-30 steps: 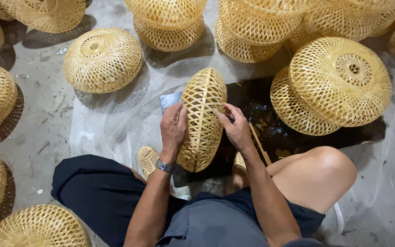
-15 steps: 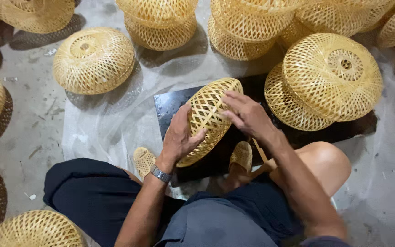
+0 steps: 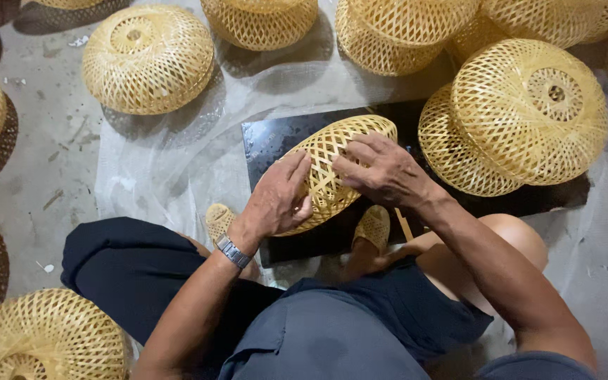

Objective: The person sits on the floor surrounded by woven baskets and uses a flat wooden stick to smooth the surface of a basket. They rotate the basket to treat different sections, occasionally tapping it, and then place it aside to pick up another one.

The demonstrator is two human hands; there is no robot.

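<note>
Gripping a woven bamboo basket (image 3: 332, 176) tilted over a black board (image 3: 276, 141), left hand (image 3: 276, 200) and right hand (image 3: 381, 172) curl their fingers around it.

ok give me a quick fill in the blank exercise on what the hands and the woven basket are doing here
1. Both hands hold one oval woven bamboo basket over a flat ____ board.
2. The left hand wears a metal ____ at the wrist.
3. The right hand rests on the basket's ____ side.
4. The two round woven bamboo baskets to the right lie ____ against each other.

Missing words: black; watch; upper; stacked
</note>
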